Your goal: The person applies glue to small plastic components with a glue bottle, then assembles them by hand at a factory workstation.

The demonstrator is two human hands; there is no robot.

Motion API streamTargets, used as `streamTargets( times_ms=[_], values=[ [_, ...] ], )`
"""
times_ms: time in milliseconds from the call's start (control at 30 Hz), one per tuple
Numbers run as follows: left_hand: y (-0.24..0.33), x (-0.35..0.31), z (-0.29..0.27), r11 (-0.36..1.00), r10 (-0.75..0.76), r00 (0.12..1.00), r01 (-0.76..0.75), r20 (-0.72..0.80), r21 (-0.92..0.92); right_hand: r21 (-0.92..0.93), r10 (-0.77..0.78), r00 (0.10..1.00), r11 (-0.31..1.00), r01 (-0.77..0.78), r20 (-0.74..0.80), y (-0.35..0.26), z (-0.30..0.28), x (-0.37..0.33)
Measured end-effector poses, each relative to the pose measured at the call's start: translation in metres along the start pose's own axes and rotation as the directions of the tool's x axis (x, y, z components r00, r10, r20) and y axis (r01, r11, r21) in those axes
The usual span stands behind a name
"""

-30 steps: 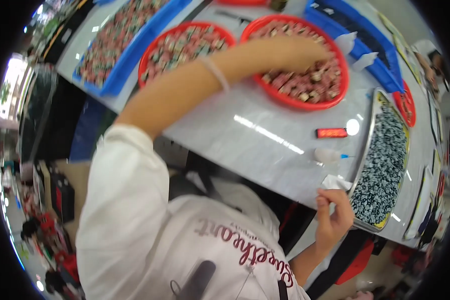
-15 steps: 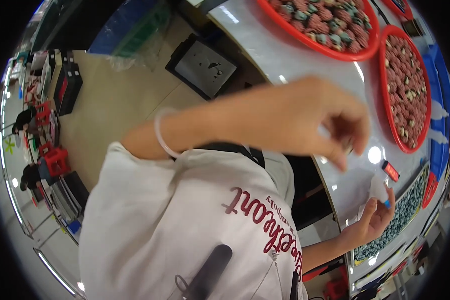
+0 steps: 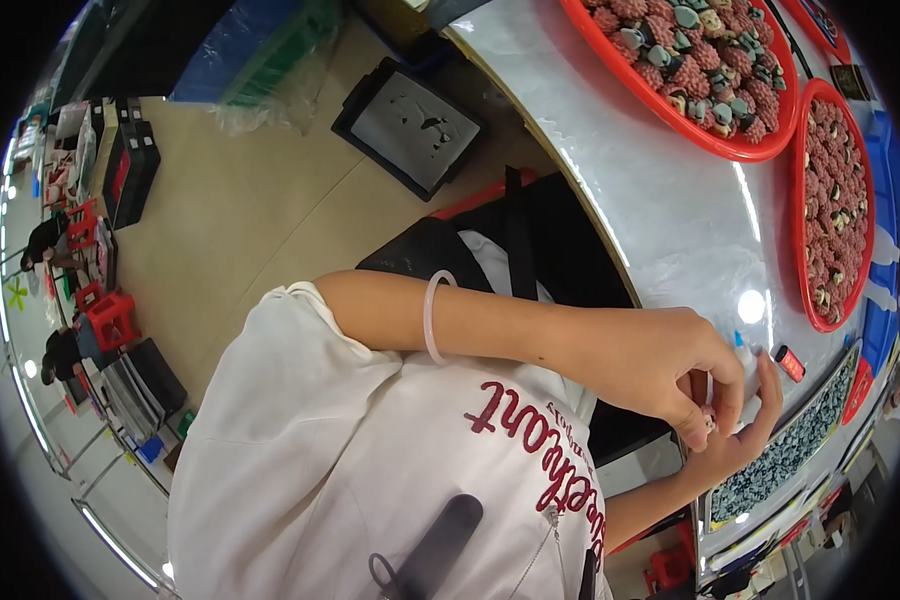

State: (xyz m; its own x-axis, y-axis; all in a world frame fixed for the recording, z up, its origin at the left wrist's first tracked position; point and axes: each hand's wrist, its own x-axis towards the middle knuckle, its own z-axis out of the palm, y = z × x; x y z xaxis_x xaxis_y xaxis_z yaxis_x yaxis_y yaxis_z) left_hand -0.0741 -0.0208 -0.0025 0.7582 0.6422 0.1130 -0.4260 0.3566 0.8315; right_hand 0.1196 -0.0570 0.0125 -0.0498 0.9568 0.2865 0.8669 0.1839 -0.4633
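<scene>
One pinkish piece (image 3: 709,421), left hand (image 3: 662,362) pinching it, sits beside the right hand (image 3: 728,455), whose grip is unclear.

Desk (image 3: 690,235): smooth, glossy, hard glare spots. Red basins (image 3: 715,150): plastic, smooth, shiny rims. Pink pieces (image 3: 690,75) inside: rough, knobbly. Bottle (image 3: 747,357): whitish, translucent plastic. Shirt (image 3: 300,450): matt cloth, lettering looks stitched. Bracelet (image 3: 429,330): smooth, slight sheen. Floor (image 3: 270,220): smooth tile, low sheen. Bag (image 3: 255,120): clear plastic film, crinkled, shiny. Piece in hand (image 3: 709,418): too small to judge.
</scene>
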Motion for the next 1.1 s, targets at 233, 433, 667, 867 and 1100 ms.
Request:
streamTargets(
  times_ms=[233,433,667,867,1100],
  values=[
    [-0.003,0.025,0.005,0.984,0.033,0.998,-0.022,0.060,-0.179,0.306,0.406,0.890,0.891,-0.335,-0.206,0.013,-0.005,-0.015],
    [-0.007,0.044,0.014,0.966,-0.052,0.998,0.041,-0.038,-0.254,0.758,0.524,0.833,0.613,-0.225,-0.177,0.031,-0.039,-0.021],
    [-0.010,0.059,0.011,0.961,-0.116,0.989,0.087,-0.095,-0.263,0.835,0.541,0.831,0.513,-0.202,-0.131,0.054,-0.066,-0.035],
    [-0.009,0.064,0.006,0.967,-0.104,0.982,0.064,-0.156,-0.245,0.788,0.505,0.844,0.589,-0.181,-0.183,0.040,-0.063,-0.010],
    [-0.014,0.069,0.006,0.996,-0.044,0.978,0.027,-0.206,-0.086,0.716,0.360,0.923,0.679,-0.162,-0.132,0.040,-0.071,-0.006]
  ],
)
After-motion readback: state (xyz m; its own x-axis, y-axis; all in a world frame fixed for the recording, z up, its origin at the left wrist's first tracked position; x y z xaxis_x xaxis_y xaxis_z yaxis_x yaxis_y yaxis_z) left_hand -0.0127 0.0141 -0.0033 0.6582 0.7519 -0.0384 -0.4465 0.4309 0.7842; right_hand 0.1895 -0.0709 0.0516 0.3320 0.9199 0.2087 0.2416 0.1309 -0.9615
